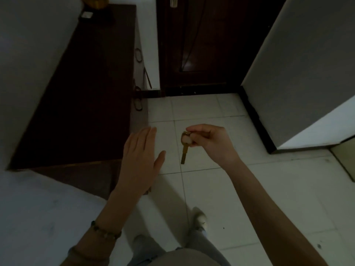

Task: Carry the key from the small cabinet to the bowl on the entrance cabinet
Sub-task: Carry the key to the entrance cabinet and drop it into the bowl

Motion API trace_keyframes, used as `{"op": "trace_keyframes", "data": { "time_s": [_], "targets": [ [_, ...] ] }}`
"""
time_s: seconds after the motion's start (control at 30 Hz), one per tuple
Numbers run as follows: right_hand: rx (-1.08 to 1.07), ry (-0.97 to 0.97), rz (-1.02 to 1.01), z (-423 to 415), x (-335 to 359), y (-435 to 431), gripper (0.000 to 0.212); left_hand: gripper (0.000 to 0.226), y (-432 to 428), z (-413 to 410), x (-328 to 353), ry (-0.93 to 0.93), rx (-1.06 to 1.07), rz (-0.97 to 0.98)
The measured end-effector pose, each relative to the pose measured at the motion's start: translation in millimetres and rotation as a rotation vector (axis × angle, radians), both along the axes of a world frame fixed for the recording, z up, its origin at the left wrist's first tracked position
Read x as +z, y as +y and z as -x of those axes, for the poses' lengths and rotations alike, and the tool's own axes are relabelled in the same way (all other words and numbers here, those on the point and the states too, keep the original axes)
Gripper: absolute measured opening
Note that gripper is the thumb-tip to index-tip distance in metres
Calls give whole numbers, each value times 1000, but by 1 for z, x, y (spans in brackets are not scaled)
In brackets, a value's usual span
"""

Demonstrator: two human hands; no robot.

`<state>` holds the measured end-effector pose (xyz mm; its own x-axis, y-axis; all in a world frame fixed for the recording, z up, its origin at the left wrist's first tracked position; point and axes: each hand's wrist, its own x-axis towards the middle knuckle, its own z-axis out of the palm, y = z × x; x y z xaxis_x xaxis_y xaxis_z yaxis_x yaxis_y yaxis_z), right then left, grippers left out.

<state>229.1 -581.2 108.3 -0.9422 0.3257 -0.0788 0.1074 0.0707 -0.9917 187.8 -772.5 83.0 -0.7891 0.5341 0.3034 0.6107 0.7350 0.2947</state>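
My right hand (209, 143) pinches a brass key (184, 150) by its head, and the blade hangs straight down over the white floor tiles. My left hand (141, 158) is held flat with fingers together and thumb apart, holding nothing, just beside the near right corner of the dark wooden entrance cabinet (82, 96). The cabinet runs along the left wall. At its far end stands a yellowish object (94, 1), cut off by the frame's top edge; I cannot tell if it is the bowl.
A dark wooden door (201, 41) closes the hall straight ahead. A grey wall corner (299, 73) with black skirting juts in on the right. A small pale item (86, 14) lies on the cabinet's far end. My feet (199, 217) stand on the tiled floor.
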Motion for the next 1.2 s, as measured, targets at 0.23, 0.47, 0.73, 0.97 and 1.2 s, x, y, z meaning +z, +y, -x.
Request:
{"op": "trace_keyframes", "data": {
  "time_s": [0.23, 0.47, 0.73, 0.97, 1.2],
  "targets": [
    [41, -7, -39, -6, 3, 107, 21, 57, 110, -16, -6, -9, 48, -9],
    [107, 8, -63, 8, 7, 176, 21, 61, 174, -16, -1, -16, 114, 6],
    [82, 28, -54, 57, -3, 221, 20, 61, 217, 34, -6, -2, 118, 64],
    [94, 39, -34, 146, -12, 252, 23, 61, 265, 115, -19, -2, 101, 74],
    [103, 36, -45, 272, -1, 282, 21, 63, 296, 232, -14, 23, 99, 93]
  ]
}}
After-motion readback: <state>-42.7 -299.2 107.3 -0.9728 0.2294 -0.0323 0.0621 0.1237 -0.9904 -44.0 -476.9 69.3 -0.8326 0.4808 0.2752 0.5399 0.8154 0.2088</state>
